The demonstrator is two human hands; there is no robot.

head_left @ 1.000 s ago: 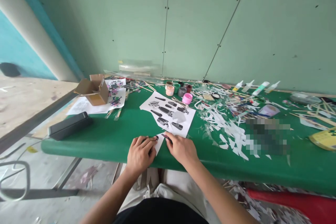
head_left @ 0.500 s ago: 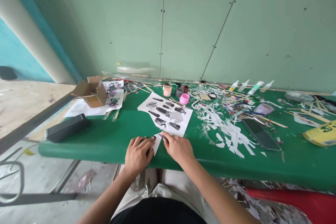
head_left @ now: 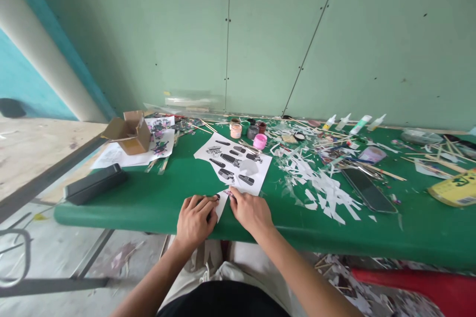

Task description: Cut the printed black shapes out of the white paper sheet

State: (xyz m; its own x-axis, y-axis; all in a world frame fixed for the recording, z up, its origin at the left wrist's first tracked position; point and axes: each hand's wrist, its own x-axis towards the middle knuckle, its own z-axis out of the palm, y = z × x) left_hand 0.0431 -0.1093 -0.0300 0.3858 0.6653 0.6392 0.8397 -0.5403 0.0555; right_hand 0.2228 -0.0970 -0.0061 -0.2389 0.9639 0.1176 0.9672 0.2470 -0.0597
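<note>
A small pointed piece of white paper [head_left: 222, 206] lies at the front of the green table, between my two hands. My left hand [head_left: 195, 219] is closed on its left side, fingers curled and pressed together, with a dark bit at the fingertips. Across from it, my right hand [head_left: 252, 212] pinches the other side, index finger pressed down near a small pinkish-dark mark. The fingers partly hide this paper. Just beyond them rests a white sheet [head_left: 256, 182] printed with dark grey shapes, its lower left edge cut away; a pair of scissors [head_left: 250, 146] lies along its far edge.
Paint jars [head_left: 235, 130], one of them pink [head_left: 260, 141], stand behind the sheet. White paper scraps [head_left: 316, 178], a phone [head_left: 366, 190] and glue bottles [head_left: 360, 125] are at right. A cardboard box [head_left: 132, 134] and a grey case [head_left: 95, 183] sit at left.
My right hand has shifted very slightly left; the left hand stays in nearly the same place. The view has tilted a little, and the paper and sheet lie as before.
</note>
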